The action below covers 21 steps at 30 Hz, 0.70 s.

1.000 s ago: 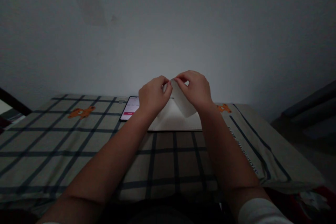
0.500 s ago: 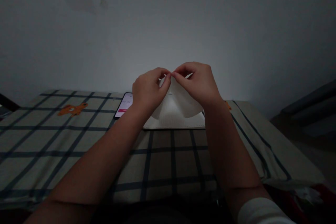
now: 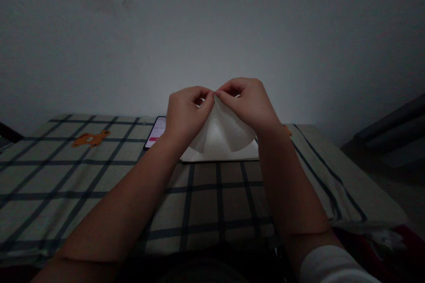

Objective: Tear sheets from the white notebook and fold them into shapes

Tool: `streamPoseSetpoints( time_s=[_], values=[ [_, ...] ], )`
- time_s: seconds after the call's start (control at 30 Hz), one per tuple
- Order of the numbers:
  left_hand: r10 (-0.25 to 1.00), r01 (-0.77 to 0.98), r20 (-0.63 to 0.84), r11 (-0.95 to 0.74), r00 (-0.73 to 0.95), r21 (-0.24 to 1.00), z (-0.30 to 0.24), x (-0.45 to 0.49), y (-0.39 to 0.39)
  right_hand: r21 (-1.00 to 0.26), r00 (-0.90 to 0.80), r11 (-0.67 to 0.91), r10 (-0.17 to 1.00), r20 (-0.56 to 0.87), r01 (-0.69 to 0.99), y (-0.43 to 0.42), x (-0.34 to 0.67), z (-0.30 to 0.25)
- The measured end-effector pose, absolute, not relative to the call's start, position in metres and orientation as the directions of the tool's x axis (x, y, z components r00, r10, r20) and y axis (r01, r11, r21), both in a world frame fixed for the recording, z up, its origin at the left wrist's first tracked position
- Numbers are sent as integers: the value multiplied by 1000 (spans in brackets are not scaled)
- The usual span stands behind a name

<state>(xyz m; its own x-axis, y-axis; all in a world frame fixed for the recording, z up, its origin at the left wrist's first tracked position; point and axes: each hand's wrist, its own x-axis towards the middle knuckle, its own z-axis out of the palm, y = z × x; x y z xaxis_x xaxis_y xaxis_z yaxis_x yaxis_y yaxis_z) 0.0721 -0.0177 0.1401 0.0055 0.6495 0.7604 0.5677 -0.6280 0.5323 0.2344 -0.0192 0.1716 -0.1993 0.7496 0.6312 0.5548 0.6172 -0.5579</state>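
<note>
My left hand (image 3: 184, 114) and my right hand (image 3: 246, 102) are raised side by side, their fingertips pinched together on the top of a white sheet of paper (image 3: 223, 129). The sheet hangs down from the pinch in two curved flaps, one toward each wrist. Below it a flat white pad (image 3: 219, 154) lies on the checked cloth (image 3: 99, 172). The pad's far part is hidden behind the paper and my hands.
A phone (image 3: 156, 133) with a lit screen lies left of the pad, partly behind my left hand. Small orange figures (image 3: 90, 138) are printed on the cloth. A plain wall (image 3: 212, 31) rises just behind. The cloth's right edge (image 3: 348, 203) drops off toward dark floor.
Both hands have lifted slightly and drawn closer together. The paper has bent over so that both flaps now hang down between my wrists.
</note>
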Motion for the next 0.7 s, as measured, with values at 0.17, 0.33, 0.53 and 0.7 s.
streamPoseSetpoints(
  time_s=[0.17, 0.33, 0.53, 0.7],
  values=[
    [697, 463, 712, -606, -83, 647, 134, 75, -9, -605, -171, 621, 754, 634, 499, -14, 231, 166],
    [711, 393, 697, -618, -88, 680, 144, 74, -22, -608, -157, 627, 747, 646, 486, -26, 229, 172],
    [857, 383, 507, -499, 89, 777, 186, 60, -67, -699, -285, 549, 836, 470, 458, -66, 245, 203],
    [962, 465, 156, -246, 225, 850, 171, 54, -47, -717, -432, 410, 886, 167, 563, -38, 262, 189]
  ],
)
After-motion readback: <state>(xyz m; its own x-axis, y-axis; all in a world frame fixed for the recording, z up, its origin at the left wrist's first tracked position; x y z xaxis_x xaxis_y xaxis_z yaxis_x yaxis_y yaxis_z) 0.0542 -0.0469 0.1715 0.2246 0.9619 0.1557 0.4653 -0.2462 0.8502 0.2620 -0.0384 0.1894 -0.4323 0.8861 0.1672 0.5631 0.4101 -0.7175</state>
